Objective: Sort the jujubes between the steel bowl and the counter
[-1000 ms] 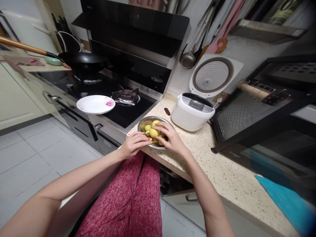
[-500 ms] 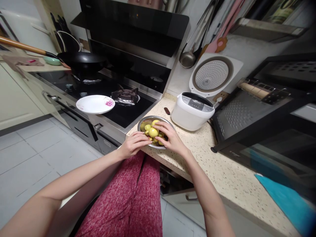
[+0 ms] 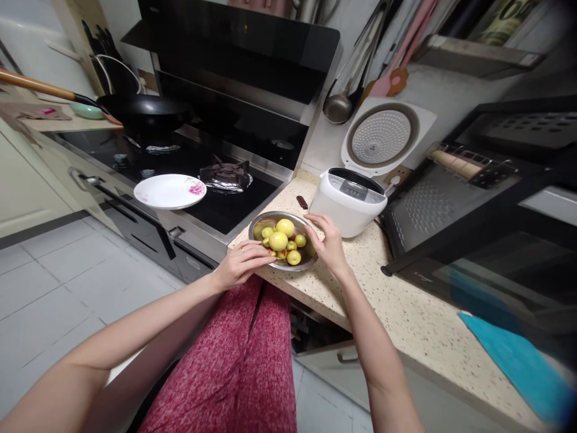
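A shallow metal bowl rests at the near edge of the counter. It holds several yellow-green round fruits of mixed sizes, with some small reddish ones among them. My left hand lies over the bowl's left rim, fingers close together, their tips against the fruit; its thumb is hard to make out. At the opposite rim is my right hand, thumb and fingers spread apart, with nothing visible between them.
A rice cooker with its lid raised stands behind the bowl, beside a small brown-handled tool. To the left, a white floral plate overhangs the stove's front edge. A wok sits on the far burner. A black oven is at right.
My right hand has moved off the fruit to the bowl's right rim, uncovering the fruit beneath. My left hand has stayed at the left rim. The view has shifted slightly.
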Motion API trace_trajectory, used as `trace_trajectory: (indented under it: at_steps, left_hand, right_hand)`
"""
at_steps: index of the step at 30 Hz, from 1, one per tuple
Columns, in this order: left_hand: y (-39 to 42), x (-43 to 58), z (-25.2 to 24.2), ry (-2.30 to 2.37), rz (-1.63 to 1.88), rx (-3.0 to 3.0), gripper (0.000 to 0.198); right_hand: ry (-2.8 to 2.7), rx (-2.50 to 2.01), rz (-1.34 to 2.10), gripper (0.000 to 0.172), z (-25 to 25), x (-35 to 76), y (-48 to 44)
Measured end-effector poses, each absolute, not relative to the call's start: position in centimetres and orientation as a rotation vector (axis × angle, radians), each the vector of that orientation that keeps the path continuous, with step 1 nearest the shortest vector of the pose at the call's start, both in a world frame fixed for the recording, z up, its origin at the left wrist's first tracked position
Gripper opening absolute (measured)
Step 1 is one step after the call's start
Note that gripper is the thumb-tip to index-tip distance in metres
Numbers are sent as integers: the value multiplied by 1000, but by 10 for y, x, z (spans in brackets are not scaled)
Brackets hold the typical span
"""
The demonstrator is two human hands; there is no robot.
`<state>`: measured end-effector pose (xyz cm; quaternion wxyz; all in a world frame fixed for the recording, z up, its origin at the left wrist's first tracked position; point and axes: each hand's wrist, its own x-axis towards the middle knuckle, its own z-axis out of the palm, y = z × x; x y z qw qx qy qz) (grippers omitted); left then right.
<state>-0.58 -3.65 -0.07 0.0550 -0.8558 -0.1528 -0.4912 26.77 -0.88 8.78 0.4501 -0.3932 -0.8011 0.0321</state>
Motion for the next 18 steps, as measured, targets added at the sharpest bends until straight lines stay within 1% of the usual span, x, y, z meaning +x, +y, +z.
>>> trace_trajectory:
  at_steps: [11,14,18]
  left_hand:
    - [-41,-9,4,-497,-1498,-2558,42]
    - [-44,-10,5,-602,-1538,-2516,43]
    - [-46,-9,4,-883,-1696,-2445,40]
  right_hand:
    - [-1932,-1272,48,27,78,278,1]
    - [-1934,-1302,51,28,76,277,1]
    - [-1949,-1322,62,28,75,272,-2]
